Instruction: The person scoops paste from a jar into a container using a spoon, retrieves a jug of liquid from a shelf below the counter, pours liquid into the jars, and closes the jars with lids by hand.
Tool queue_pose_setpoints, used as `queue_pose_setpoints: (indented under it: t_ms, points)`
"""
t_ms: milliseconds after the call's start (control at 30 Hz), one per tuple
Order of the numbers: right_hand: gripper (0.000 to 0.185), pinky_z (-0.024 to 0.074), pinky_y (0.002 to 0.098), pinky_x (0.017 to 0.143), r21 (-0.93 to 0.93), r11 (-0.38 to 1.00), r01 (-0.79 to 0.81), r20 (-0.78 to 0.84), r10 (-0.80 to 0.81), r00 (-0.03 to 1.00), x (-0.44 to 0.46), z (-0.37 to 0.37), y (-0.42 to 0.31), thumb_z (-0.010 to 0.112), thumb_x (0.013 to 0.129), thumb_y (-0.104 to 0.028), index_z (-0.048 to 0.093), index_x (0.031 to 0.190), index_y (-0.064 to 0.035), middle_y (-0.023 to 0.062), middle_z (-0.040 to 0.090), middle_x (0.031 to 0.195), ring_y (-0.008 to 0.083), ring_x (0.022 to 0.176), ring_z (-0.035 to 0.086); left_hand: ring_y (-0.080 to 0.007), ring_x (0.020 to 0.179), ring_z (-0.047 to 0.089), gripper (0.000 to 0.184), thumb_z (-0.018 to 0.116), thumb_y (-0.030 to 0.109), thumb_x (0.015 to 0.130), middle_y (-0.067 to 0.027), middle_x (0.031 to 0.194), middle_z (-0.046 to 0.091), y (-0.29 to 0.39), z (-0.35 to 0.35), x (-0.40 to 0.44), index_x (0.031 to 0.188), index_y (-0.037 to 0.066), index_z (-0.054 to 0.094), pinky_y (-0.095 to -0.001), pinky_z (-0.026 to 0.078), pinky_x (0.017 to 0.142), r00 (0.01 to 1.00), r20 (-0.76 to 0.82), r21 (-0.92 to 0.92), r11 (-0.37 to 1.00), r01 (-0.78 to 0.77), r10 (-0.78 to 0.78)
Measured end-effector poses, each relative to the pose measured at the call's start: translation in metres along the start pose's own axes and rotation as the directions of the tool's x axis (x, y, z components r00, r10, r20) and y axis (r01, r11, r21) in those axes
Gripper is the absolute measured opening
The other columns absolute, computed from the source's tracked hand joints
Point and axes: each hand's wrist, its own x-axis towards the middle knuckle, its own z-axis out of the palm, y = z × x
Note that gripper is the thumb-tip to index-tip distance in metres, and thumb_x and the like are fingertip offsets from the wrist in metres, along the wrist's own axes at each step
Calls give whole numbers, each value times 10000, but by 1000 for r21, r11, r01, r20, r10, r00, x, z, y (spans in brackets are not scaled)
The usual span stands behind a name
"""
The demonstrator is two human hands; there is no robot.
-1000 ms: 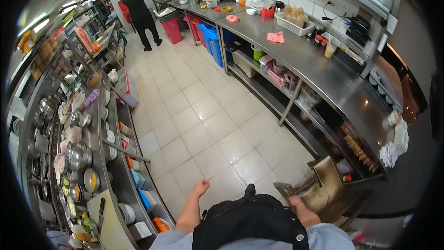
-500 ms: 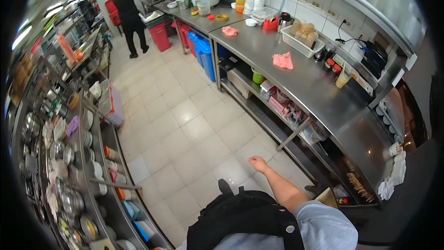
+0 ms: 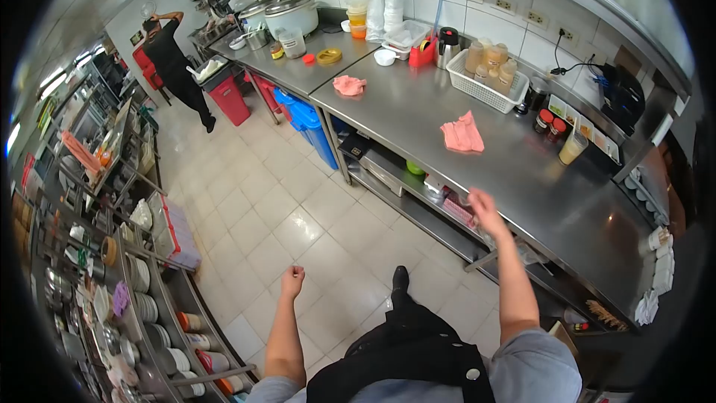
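Note:
My right hand (image 3: 485,210) reaches forward beside the front edge of the steel counter (image 3: 403,127), fingers loosely apart and holding nothing. Lower and to the left, my left hand (image 3: 293,281) hangs over the tiled floor with its fingers curled in; nothing shows in it. On the counter, past my right hand, lies a pink cloth (image 3: 462,134), and a second pink cloth (image 3: 349,86) is farther left. A white basket (image 3: 486,83) of bottles stands behind them, with red-lidded jars (image 3: 550,125) and a cup (image 3: 573,148) to its right.
Shelves with bowls and stacked plates (image 3: 148,306) run along the left. A person (image 3: 175,60) in black stands at the far left, arms raised, by a red bin (image 3: 228,97). Blue bins (image 3: 307,123) stand under the counter, and a lidded crate (image 3: 175,231) is on the floor.
The view has moved forward, nearer the counter. My right hand has risen to the counter's edge, away from the wooden object it was beside. My left hand is visible again after leaving view.

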Motion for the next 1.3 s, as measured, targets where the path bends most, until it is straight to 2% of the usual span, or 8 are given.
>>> queue_pose_setpoints:
  t_ms: [200,433,633,667,800,967,1067,1300]
  points:
    - [649,216,530,1211,-153,977,-147,-244,107,964,175,-14,-13,580,951,-576,461,1507,-264,267,201,1628,475,1506,165,-238,850,699,208,702,210,904,-128,905,740,24,22,28,1007,29,709,-364,548,793,997,60,-64,997,-38,42]
    - [420,437,591,886,-672,702,-237,-433,-113,894,273,94,17,542,974,-512,661,1205,-183,115,609,1284,393,1129,572,-184,796,703,215,704,183,916,-70,919,735,-10,26,-70,1050,15,687,-337,556,710,754,337,-25,795,607,-565]
    - [444,531,423,821,-120,978,168,16,-168,986,328,180,-43,558,1002,-439,677,1179,-50,155,721,939,347,930,687,-216,854,711,236,679,181,951,-66,1020,721,12,22,-41,1155,65,658,-364,564,740,600,309,-364,491,791,-738]
    - [462,537,389,791,-50,914,402,-42,-404,914,335,213,-42,551,1012,-436,635,1245,-46,158,717,982,320,929,695,-213,922,702,251,665,217,966,-68,1071,714,22,23,-17,1164,63,658,-366,559,783,683,310,-404,558,725,-662]
    - [459,518,318,869,699,662,-271,417,-69,906,298,250,-127,524,1039,-326,516,1400,-44,145,658,1212,239,1082,653,-194,1159,634,388,531,356,1051,-69,1275,663,161,18,111,1292,65,623,-360,499,977,883,414,-528,732,432,-222]
    - [417,533,366,909,440,838,-323,405,136,904,270,242,-216,497,1030,-220,509,1421,-76,138,654,1211,285,1049,661,-275,1489,295,841,345,689,998,-122,1640,253,366,15,211,1628,204,71,-463,284,1191,799,510,-846,355,398,319]
    - [498,457,413,1045,-88,889,450,-139,-458,878,280,242,-227,599,915,-138,553,1411,-154,85,560,1381,330,1215,541,-273,1525,199,867,287,738,979,-88,1664,216,415,35,258,1631,209,71,-503,177,1224,772,375,-920,307,243,513]
    - [545,311,604,1110,-603,797,1,-335,-254,907,312,230,-137,684,869,-222,544,1393,-164,169,381,1542,376,1395,390,-272,1469,306,613,352,479,1082,-104,1599,346,392,91,367,1537,68,383,-441,233,1184,851,372,-423,883,-201,372]
